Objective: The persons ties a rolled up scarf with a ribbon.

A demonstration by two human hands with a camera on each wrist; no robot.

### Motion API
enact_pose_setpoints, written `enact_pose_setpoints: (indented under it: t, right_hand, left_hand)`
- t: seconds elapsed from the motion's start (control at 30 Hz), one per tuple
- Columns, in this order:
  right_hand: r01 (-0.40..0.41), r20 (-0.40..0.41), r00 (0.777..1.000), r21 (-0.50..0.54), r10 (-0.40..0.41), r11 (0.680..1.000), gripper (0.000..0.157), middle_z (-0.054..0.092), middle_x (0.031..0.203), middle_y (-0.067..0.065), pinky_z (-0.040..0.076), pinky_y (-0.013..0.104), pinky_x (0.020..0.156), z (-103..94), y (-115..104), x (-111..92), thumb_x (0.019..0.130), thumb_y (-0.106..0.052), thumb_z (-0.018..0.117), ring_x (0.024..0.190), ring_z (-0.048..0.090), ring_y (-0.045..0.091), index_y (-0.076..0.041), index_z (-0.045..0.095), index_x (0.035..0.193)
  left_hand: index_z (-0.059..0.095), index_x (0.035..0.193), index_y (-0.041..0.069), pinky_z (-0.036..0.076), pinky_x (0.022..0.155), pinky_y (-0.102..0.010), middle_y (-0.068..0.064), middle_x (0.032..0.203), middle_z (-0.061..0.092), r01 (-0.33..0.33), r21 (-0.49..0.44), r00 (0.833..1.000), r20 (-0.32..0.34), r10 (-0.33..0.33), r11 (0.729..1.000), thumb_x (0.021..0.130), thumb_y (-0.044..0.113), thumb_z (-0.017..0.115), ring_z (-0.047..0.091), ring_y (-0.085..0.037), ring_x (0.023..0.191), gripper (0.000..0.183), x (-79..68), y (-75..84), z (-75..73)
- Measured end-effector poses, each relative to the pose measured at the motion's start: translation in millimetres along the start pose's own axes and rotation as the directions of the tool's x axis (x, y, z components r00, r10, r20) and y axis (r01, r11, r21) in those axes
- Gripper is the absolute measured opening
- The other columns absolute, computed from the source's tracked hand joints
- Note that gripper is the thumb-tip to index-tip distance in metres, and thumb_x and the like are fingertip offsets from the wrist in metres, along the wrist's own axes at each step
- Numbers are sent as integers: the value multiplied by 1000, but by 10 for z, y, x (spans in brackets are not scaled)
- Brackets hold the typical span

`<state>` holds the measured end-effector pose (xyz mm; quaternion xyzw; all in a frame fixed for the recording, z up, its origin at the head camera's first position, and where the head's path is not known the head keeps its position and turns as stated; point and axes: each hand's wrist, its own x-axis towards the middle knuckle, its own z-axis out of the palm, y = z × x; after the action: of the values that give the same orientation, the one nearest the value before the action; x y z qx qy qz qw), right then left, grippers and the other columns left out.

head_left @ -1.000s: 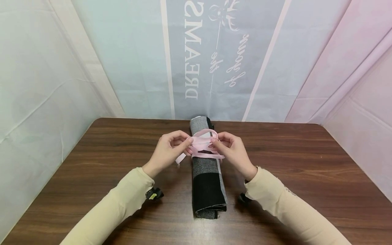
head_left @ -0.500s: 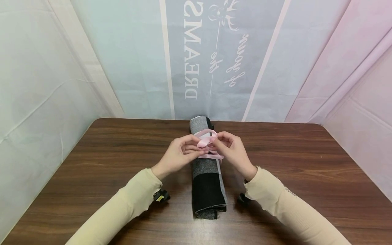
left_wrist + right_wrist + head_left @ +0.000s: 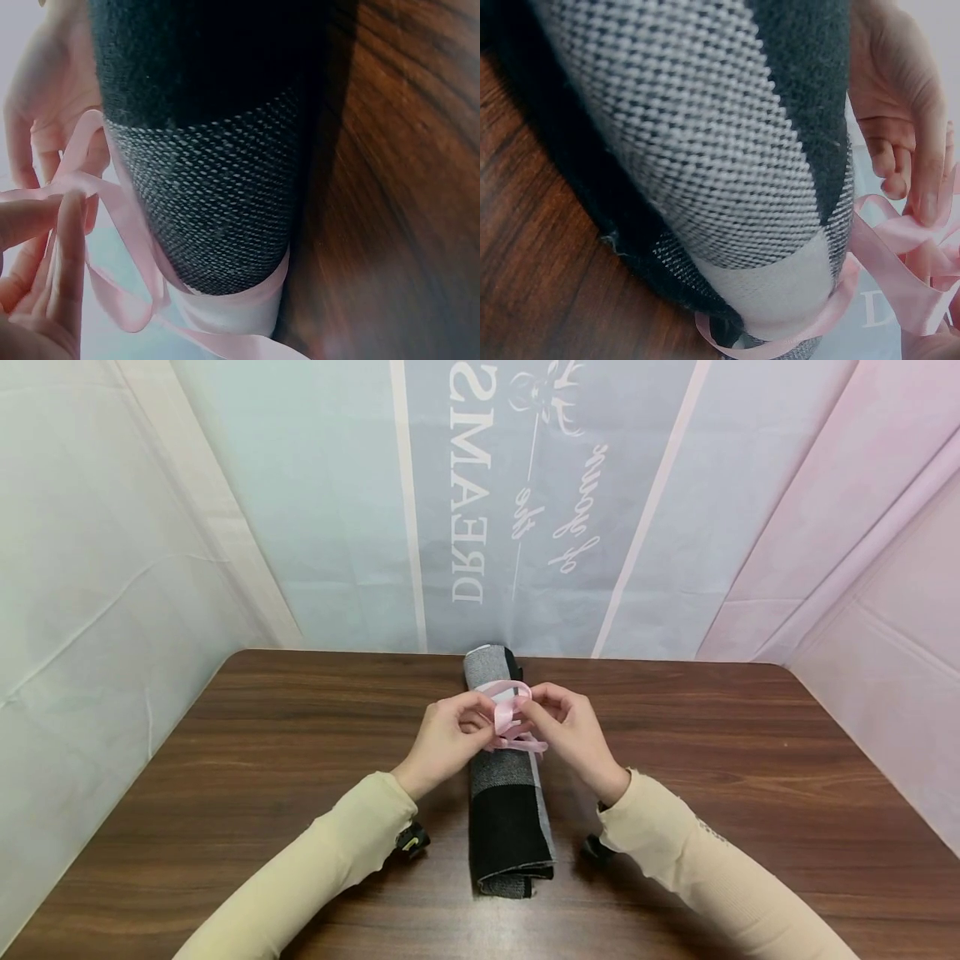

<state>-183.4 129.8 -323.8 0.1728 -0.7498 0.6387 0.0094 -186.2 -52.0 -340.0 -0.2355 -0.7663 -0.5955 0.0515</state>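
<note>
A rolled plaid cloth [image 3: 507, 827] in black, grey and white lies lengthwise on the table. A pink ribbon [image 3: 504, 717] passes around it, as the right wrist view also shows, and its loops rise above the roll. My left hand [image 3: 448, 737] pinches the ribbon between thumb and fingers over the roll's left side. From the other side, my right hand [image 3: 568, 727] pinches a ribbon loop between thumb and forefinger. In the left wrist view a ribbon strand [image 3: 124, 225] hangs in curves beside the roll. Fingers hide part of where the ribbon crosses.
The brown wood-grain table [image 3: 300, 718] extends on both sides of the roll. Behind it hangs a pale blue and grey cloth backdrop [image 3: 337, 527] with white lettering. Light fabric also covers both sides. A small black device [image 3: 412, 838] sits under the left wrist.
My left hand has moved right, closer to the right hand, and shifted its hold on the ribbon. The ribbon loop between the hands has narrowed. The right hand stays nearly in place.
</note>
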Motion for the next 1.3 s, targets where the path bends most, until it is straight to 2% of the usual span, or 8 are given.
enact_pose_setpoints:
  t: [0.07, 0.17, 0.3, 0.5, 0.7, 0.83, 0.97, 1.3]
  right_hand:
    - [6, 5, 1000, 9, -6, 1000, 22, 68, 80, 1, 55, 34, 62, -5, 4, 0, 91, -13, 56, 72, 69, 20, 7, 59, 101]
    - [15, 9, 1000, 14, -15, 1000, 22, 68, 83, 13, 56, 36, 64, -15, 5, 0, 92, -12, 55, 72, 69, 21, 7, 59, 101]
    - [21, 20, 1000, 5, -21, 1000, 20, 65, 87, 24, 56, 37, 66, -30, 2, -2, 91, -10, 55, 73, 69, 18, 8, 59, 100]
    - [27, 13, 1000, -30, -27, 999, 19, 65, 86, 21, 56, 34, 67, -32, -11, -5, 90, -9, 56, 72, 68, 14, 8, 60, 98]
    - [9, -13, 1000, -68, -10, 998, 17, 64, 81, 15, 55, 30, 64, -20, -24, -13, 89, -12, 59, 69, 64, 15, 4, 62, 93]
    - [3, -16, 1000, -62, -4, 998, 17, 64, 81, 13, 55, 32, 66, -5, -30, -12, 87, -15, 62, 69, 64, 17, 1, 62, 90]
    - [7, -7, 1000, -62, -7, 998, 17, 65, 84, 11, 55, 34, 66, -6, -31, -13, 87, -17, 64, 69, 63, 19, 0, 63, 90]
    - [21, 13, 1000, -86, -20, 996, 15, 65, 82, 13, 52, 31, 61, 6, -26, -18, 88, -16, 62, 63, 59, 24, -1, 64, 89]
  left_hand:
    - [63, 84, 3, 53, 61, -22, -9, 83, 62, -51, 95, 998, -30, 54, 994, 76, -5, 62, 61, -15, 69, 11, 15, -5, 8]
    - [63, 81, 6, 49, 65, -22, -4, 88, 59, -128, 249, 988, -55, 146, 960, 72, -2, 67, 55, -13, 75, 13, 33, -16, 11]
    - [63, 82, 9, 46, 72, -30, -4, 94, 62, -155, 339, 984, -32, 176, 928, 71, 3, 70, 52, -16, 87, 14, 42, -33, 7]
    - [60, 83, 8, 49, 67, -38, -8, 81, 62, -99, 293, 994, -19, 109, 951, 73, 0, 65, 57, -18, 77, 13, 33, -33, -4]
    - [54, 90, 8, 49, 65, -36, -5, 77, 62, -89, 247, 995, -16, 96, 965, 73, -1, 66, 55, -13, 70, 22, 45, -44, 12]
    - [53, 100, 8, 45, 60, -26, -3, 74, 60, -91, 236, 996, 12, 91, 967, 75, 0, 63, 52, -10, 65, 28, 49, -46, 16]
    - [59, 100, 9, 38, 57, -19, -3, 73, 55, -65, 263, 998, 27, 60, 963, 79, 3, 60, 47, -10, 62, 22, 42, -39, 22]
    - [67, 102, 9, 36, 56, -20, 0, 66, 50, 40, 304, 999, -8, -40, 952, 87, 11, 56, 44, -10, 60, 19, 56, -42, 57]
